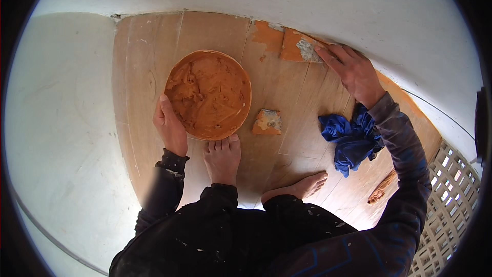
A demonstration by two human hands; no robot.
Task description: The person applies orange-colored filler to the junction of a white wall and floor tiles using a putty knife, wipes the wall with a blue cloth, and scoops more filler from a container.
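My left hand (169,127) grips the rim of a round tub (250,96), thumb on top near its left side. Orange-brown paste (213,92) with a rough, stirred surface lies inside it. At the foot of the wall, my right hand (351,71) holds a flat, paste-smeared scraper (296,48) by its right end, low over the floor. Bare grey shows through the orange on its face. Orange paste (265,34) is smeared on the floor just left of the scraper. A smaller smeared scraper blade (268,122) lies on the floor right of the tub.
A crumpled blue cloth (351,138) lies below my right forearm. Pale walls (69,84) meet the wood-look floor (146,65) at the left and far side. A paste-covered stick-like thing (380,190) lies farther right, near a beige lattice panel (451,188). My bare feet (223,161) stand close to the tub.
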